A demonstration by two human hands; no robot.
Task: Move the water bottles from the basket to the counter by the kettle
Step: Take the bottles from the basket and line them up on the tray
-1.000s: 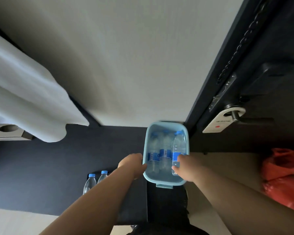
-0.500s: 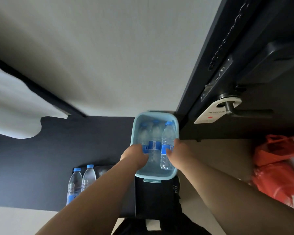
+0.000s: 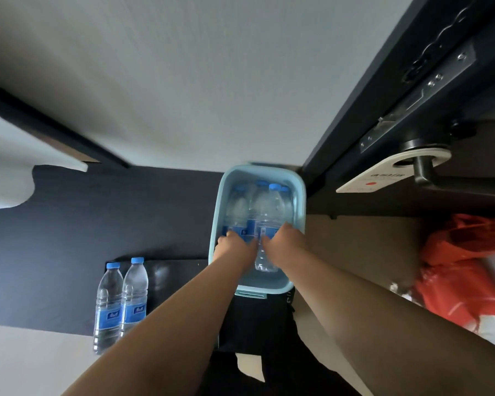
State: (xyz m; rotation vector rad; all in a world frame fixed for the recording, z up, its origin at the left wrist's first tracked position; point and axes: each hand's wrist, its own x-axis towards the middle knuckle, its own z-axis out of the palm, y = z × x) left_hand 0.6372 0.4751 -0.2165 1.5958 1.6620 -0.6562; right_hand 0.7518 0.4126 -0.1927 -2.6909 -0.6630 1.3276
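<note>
Two bottles (image 3: 122, 304) stand on the counter (image 3: 177, 278); four remain in the basket (image 3: 300, 195), left hand (image 3: 235, 248) and right hand (image 3: 285, 238) each gripping one.

Pale blue basket (image 3: 299, 195), clear bottles (image 3: 237, 208) with blue caps and labels, red-orange bag (image 3: 466, 270), white wall (image 3: 183, 81)

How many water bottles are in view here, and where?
6. Two bottles stand side by side on the dark counter, left of the basket. Four blue caps show inside the basket, by the left hand and right hand; more may lie hidden.
</note>
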